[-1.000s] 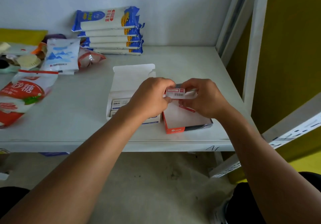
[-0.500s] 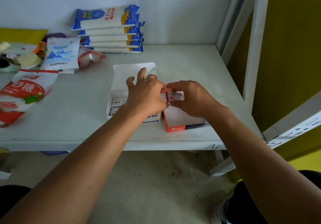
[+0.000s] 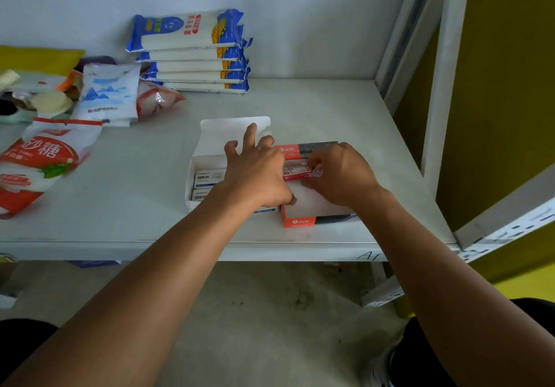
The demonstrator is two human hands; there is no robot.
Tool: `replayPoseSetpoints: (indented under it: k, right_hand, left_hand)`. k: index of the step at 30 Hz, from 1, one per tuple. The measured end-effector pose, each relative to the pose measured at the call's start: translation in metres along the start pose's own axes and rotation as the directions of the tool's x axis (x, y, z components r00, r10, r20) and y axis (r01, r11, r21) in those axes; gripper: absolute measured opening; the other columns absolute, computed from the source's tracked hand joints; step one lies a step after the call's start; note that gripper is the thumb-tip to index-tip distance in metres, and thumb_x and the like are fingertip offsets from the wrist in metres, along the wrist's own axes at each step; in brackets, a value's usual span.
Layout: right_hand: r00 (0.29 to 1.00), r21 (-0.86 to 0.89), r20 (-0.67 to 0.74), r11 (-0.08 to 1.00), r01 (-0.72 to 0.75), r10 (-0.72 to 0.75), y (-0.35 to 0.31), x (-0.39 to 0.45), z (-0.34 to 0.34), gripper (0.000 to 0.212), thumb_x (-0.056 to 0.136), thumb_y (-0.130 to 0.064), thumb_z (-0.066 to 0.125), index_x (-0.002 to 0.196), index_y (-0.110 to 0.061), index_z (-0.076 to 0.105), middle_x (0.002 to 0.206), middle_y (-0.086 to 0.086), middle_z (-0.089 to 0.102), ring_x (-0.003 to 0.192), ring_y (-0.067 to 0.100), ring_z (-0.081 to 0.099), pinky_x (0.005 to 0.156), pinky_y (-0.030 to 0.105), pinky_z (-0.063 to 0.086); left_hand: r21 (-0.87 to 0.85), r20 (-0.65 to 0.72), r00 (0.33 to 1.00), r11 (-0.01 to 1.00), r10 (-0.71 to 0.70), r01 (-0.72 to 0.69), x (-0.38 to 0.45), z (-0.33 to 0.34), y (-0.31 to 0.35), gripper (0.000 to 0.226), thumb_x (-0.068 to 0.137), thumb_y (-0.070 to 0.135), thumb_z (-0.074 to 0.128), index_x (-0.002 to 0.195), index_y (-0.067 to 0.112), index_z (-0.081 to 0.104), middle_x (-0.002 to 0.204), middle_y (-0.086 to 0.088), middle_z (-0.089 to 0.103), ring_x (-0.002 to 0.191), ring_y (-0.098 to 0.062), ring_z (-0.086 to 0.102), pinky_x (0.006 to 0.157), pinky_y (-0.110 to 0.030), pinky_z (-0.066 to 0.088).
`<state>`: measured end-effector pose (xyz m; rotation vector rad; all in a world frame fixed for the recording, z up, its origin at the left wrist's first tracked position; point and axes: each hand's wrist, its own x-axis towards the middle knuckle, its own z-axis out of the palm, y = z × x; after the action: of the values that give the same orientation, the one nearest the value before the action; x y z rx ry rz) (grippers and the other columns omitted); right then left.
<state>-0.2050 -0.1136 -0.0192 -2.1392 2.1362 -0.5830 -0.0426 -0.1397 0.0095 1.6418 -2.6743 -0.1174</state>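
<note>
Small red-and-white cardboard box (image 3: 295,173) has come down from mid-air into your open red carton (image 3: 298,221). Your right hand (image 3: 339,176) alone pinches it now; your left hand (image 3: 258,173) has let go, fingers splayed. Placement looks nearly finished.

Noted at 12 o'clock: pale grey-white wall (image 3: 315,11), unmarked. Across centre: white shelf board (image 3: 315,110), evenly lit, soft shadows only. At 2 o'clock: white metal upright (image 3: 444,71). At 3 o'clock: yellow-olive panel (image 3: 510,86). At 4 o'clock: slotted white rail (image 3: 507,224). At 6 o'clock: grey concrete floor (image 3: 270,311), stained.
</note>
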Motion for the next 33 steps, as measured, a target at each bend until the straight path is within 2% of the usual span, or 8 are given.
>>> replayPoseSetpoints:
  k: [5,10,16,21,24,28,31,33]
  right_hand:
    - [0.998,-0.024,0.021,0.998,0.057,-0.056,-0.006,-0.001,0.004,0.042,0.074,-0.056,0.070,0.106,-0.030,0.072,0.100,-0.003,0.074,0.090,0.024,0.065,0.076,0.036,0.054]
    - [0.993,-0.071,0.103,0.995,0.067,-0.060,-0.007,0.001,0.001,0.046,0.071,-0.053,0.073,0.102,-0.020,0.071,0.098,0.003,0.071,0.089,0.025,0.061,0.079,0.038,0.051]
    - [0.999,0.177,0.030,0.983,-0.047,0.042,-0.007,-0.001,-0.010,0.036,0.065,-0.044,0.079,0.078,-0.014,0.063,0.071,0.001,0.064,0.064,0.020,0.058,0.058,0.038,0.052]
    - [1.000,0.119,0.022,0.993,-0.025,0.023,-0.016,-0.004,-0.013,0.040,0.066,-0.049,0.076,0.068,-0.016,0.054,0.059,-0.005,0.053,0.053,0.013,0.047,0.049,0.027,0.035]
    - [0.980,0.302,0.199,0.952,-0.053,-0.008,-0.011,-0.001,-0.021,0.033,0.066,-0.040,0.081,0.083,-0.017,0.066,0.076,-0.004,0.064,0.067,0.011,0.056,0.057,0.022,0.042]
    - [0.945,0.255,0.320,0.967,-0.015,-0.070,-0.003,0.001,-0.026,0.043,0.079,-0.008,0.070,0.119,-0.022,0.063,0.125,-0.001,0.060,0.107,0.015,0.053,0.071,0.011,0.039]
    - [0.886,0.250,0.447,0.968,0.008,-0.123,-0.005,-0.005,-0.020,0.047,0.084,-0.007,0.063,0.127,-0.023,0.059,0.133,0.001,0.058,0.118,0.020,0.054,0.091,0.023,0.047]
    - [0.904,0.217,0.414,0.976,0.021,-0.112,-0.006,-0.005,-0.017,0.044,0.083,-0.006,0.064,0.123,-0.023,0.062,0.129,0.001,0.062,0.116,0.021,0.058,0.095,0.032,0.050]
  left_hand:
    - [-0.008,0.016,1.000,1.000,-0.005,0.005,0.001,0.001,0.000,0.072,0.058,0.059,0.077,0.116,0.020,0.060,0.144,-0.002,0.037,0.146,-0.029,0.002,0.108,-0.056,0.018]
    - [-0.018,0.009,1.000,1.000,-0.001,0.001,0.001,0.001,0.000,0.069,0.061,0.057,0.077,0.118,0.023,0.061,0.148,-0.004,0.035,0.146,-0.030,0.001,0.109,-0.056,0.016]
    - [0.019,-0.149,0.985,0.997,0.082,-0.080,0.001,0.001,0.002,0.050,0.063,0.050,0.076,0.109,0.030,0.067,0.139,-0.003,0.044,0.141,-0.030,0.014,0.104,-0.052,0.019]
    - [0.054,-0.149,0.984,0.995,0.096,-0.089,0.003,0.000,0.007,0.053,0.061,0.052,0.076,0.106,0.024,0.068,0.126,-0.002,0.049,0.129,-0.028,0.028,0.099,-0.048,0.024]
    - [0.068,-0.055,0.995,0.995,0.078,-0.074,0.000,0.002,0.005,0.062,0.060,0.062,0.075,0.106,0.022,0.068,0.135,-0.003,0.045,0.137,-0.028,0.019,0.104,-0.051,0.021]
    - [0.056,-0.053,0.997,0.997,0.063,-0.060,-0.002,0.002,0.005,0.065,0.061,0.067,0.071,0.106,0.020,0.070,0.137,-0.002,0.046,0.140,-0.028,0.017,0.105,-0.052,0.020]
    - [0.053,-0.026,0.997,0.996,0.074,-0.073,-0.002,0.002,0.008,0.070,0.060,0.072,0.069,0.108,0.021,0.069,0.136,-0.002,0.046,0.140,-0.028,0.015,0.106,-0.053,0.019]
    - [0.077,-0.011,0.997,0.994,0.075,-0.074,-0.002,0.002,0.010,0.073,0.059,0.073,0.069,0.109,0.021,0.068,0.137,-0.002,0.046,0.141,-0.029,0.013,0.106,-0.053,0.019]
